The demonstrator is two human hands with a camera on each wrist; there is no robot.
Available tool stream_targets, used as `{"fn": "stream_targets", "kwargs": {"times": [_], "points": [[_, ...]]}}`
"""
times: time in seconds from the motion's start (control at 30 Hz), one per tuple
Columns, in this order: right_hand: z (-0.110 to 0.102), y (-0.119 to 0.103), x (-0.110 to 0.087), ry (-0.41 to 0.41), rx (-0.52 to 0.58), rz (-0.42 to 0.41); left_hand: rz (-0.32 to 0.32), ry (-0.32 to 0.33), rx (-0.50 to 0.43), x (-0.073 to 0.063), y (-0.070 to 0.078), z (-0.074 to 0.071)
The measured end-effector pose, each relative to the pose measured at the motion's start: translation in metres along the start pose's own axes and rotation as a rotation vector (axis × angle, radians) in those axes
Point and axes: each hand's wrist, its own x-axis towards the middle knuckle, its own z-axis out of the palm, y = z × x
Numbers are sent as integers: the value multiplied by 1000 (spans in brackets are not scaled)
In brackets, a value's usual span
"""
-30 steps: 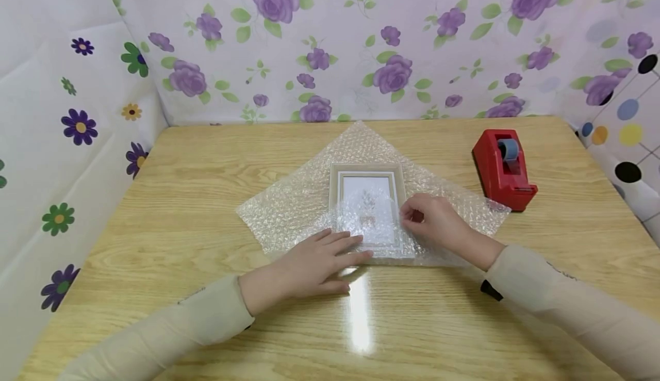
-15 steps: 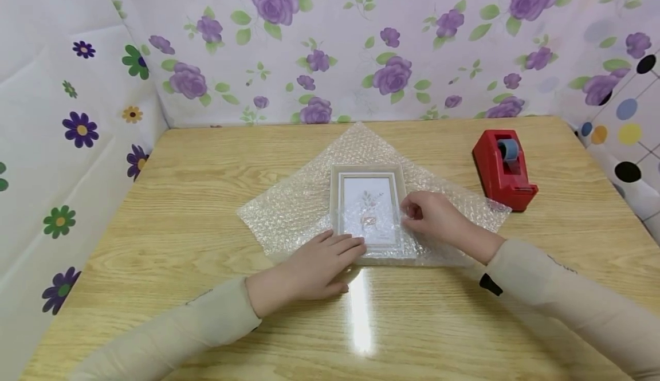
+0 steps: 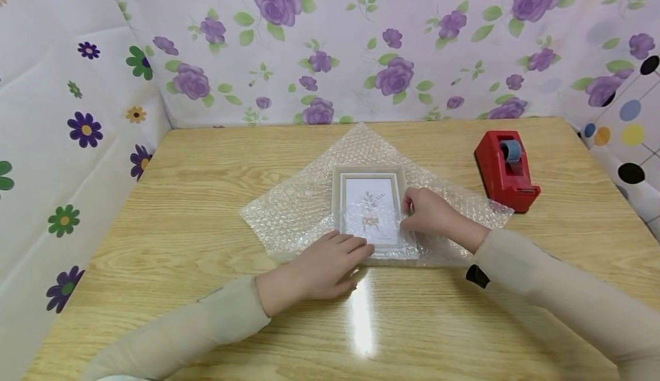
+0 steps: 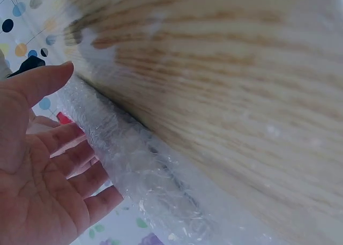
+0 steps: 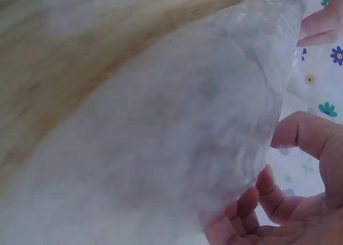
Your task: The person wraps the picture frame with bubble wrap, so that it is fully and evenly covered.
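Note:
A picture frame [image 3: 337, 197] with a plant print lies on a sheet of bubble wrap [image 3: 294, 209], set diagonally on the table. The near corner of the wrap is folded up over the frame's lower part. My left hand [image 3: 325, 266] rests on the folded edge at the frame's lower left, fingers straight and close together; its thumb stands apart in the left wrist view. At the frame's right edge my right hand [image 3: 430, 213] has curled fingers and holds the wrap [image 5: 187, 127]. The right wrist view shows its thumb and fingertips at the wrap's edge.
A red tape dispenser [image 3: 507, 172] with a blue roll stands at the right, touching or nearly touching the wrap's right corner. The wooden table [image 3: 206, 163] meets a flowered cloth [image 3: 356, 54] behind and patterned cloths at both sides.
My left hand's spread fingers have come together on the fold. The print shows more clearly through the wrap. My right hand stays at the frame's right edge, its fingers slightly shifted.

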Motion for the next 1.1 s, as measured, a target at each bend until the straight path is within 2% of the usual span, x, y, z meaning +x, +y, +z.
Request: {"fn": "stream_targets", "kwargs": {"times": [0.2, 0.3, 0.57, 0.67, 0.9, 1.1], "points": [[-6, -2, 9, -44, -24, -10, 7, 13, 26, 2, 0, 1], [-12, 0, 17, -40, -29, -17, 10, 15, 32, 2, 1, 2], [-25, 5, 44, 81, -36, -50, 17, -9, 50, 3, 1, 0], [-31, 7, 57, 93, -36, -47, 21, -14, 55, 4, 0, 0], [-39, 11, 89, 53, 48, 18, 16, -51, 48, 5, -1, 0], [-40, 4, 100, 12, 87, 103, 13, -65, 23, 4, -2, -1]]}}
